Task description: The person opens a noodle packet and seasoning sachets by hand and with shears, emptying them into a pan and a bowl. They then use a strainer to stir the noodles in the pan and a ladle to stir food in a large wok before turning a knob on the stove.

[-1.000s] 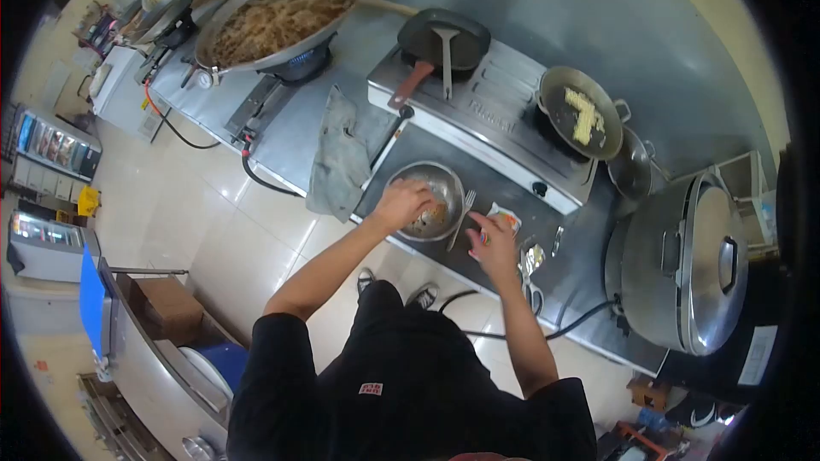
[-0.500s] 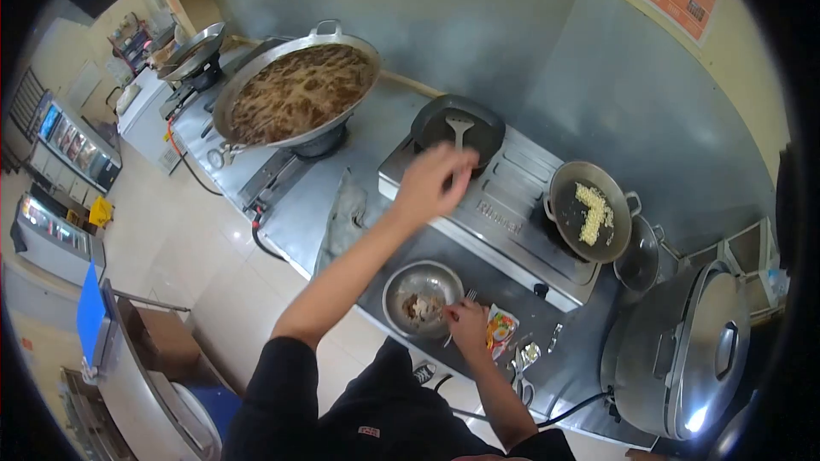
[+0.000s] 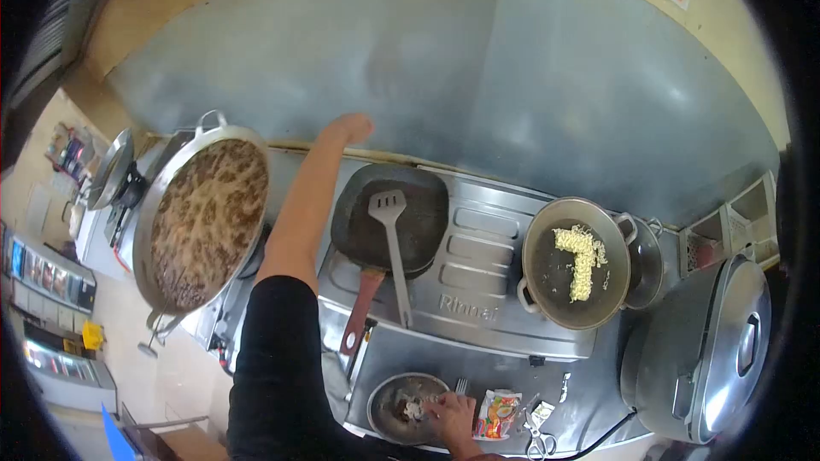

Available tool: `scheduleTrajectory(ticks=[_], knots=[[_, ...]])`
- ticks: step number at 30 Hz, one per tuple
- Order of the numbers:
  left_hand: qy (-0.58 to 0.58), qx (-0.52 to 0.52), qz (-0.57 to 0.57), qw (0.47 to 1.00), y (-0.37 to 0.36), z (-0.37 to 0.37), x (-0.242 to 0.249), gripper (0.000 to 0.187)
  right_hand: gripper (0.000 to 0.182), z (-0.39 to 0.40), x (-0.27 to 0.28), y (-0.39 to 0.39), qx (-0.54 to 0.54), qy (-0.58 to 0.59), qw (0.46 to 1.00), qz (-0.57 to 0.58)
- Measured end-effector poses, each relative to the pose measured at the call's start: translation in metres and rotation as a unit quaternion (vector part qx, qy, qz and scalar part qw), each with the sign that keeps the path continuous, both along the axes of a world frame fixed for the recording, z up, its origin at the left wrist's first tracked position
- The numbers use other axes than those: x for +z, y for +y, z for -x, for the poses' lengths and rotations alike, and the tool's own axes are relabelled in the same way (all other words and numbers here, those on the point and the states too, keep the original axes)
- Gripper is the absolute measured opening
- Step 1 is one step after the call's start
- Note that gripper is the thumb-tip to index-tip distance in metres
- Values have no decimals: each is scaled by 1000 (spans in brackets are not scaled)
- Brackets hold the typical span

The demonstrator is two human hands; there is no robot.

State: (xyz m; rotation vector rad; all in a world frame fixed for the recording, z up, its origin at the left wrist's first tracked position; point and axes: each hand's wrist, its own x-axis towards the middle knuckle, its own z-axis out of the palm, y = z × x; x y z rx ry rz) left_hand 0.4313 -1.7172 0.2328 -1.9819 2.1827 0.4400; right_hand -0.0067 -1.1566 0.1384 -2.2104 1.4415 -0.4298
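Left hand [image 3: 353,127] up near wall [image 3: 427,60], looks curled, hold unclear, right hand [image 3: 453,417] half-curled at bowl [image 3: 387,393] rim, hold unclear, fork [image 3: 462,387], packet [image 3: 498,414] nearby

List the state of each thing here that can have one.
Wok: filled with bubbling brown liquid
Square pan: uncovered, spatula lying across it
Round pan: uncovered, holding noodles
Noodles: bent block, some crumbled off
Bowl: uncovered, some pale stuff inside
Large pot: lid on
Packet: can't tell whether opened
Scissors: blades too unclear to tell
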Motion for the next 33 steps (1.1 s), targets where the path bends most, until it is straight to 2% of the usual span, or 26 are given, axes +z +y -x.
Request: scheduleTrajectory(ticks=[2, 4, 5, 7, 10, 11, 13, 16, 19, 21, 23, 25, 29, 31, 33], knots=[[-6, 17, -13, 1000, 17, 7, -5, 31, 12, -2, -8, 0, 0, 14, 1000, -11], [-71, -42, -122, 989, 12, 14, -4, 36, 24, -1, -6, -1, 15, 4, 996, -89], [-78, -41, -141, 986, 0, 8, -21, 37, 31, -4, -3, -2, 20, -5, 992, -128], [-96, -35, -177, 979, -29, -12, -70, 43, 28, -7, 1, -7, -1, -13, 990, -142], [53, -110, -185, 975, -34, -20, -101, 48, 26, -9, 7, -17, -10, -14, 988, -155], [33, -95, -196, 976, -35, -18, -108, 50, 25, -10, 9, -21, -9, -11, 988, -155], [-8, -64, -215, 974, -23, 8, -89, 54, 25, -13, 13, -29, -7, -4, 987, -161], [77, -153, -229, 958, -63, -46, -167, 55, 24, -14, 19, -40, -7, -1, 987, -163], [-35, -104, -233, 966, -41, -16, -121, 58, 24, -14, 24, -47, -9, 6, 986, -165], [-59, -143, -259, 953, -38, -11, -108, 57, 23, -16, 29, -51, -12, 8, 987, -163], [-61, -192, -248, 947, -47, -21, -119, 56, 23, -17, 32, -54, -17, 17, 988, -154], [-46, -251, -205, 945, -65, -58, -161, 53, 23, -19, 18, -48, -28, 38, 984, -173], [-48, -245, -182, 951, -56, -79, -181, 53, 24, -17, 7, -45, -28, 6, 980, -199], [-74, -261, -126, 954, -40, -71, -172, 57, 26, -19, 23, -58, -15, 3, 977, -212], [12, -196, -158, 968, -38, -60, -167, 57, 27, -19, 28, -62, -13, 4, 980, -201]])
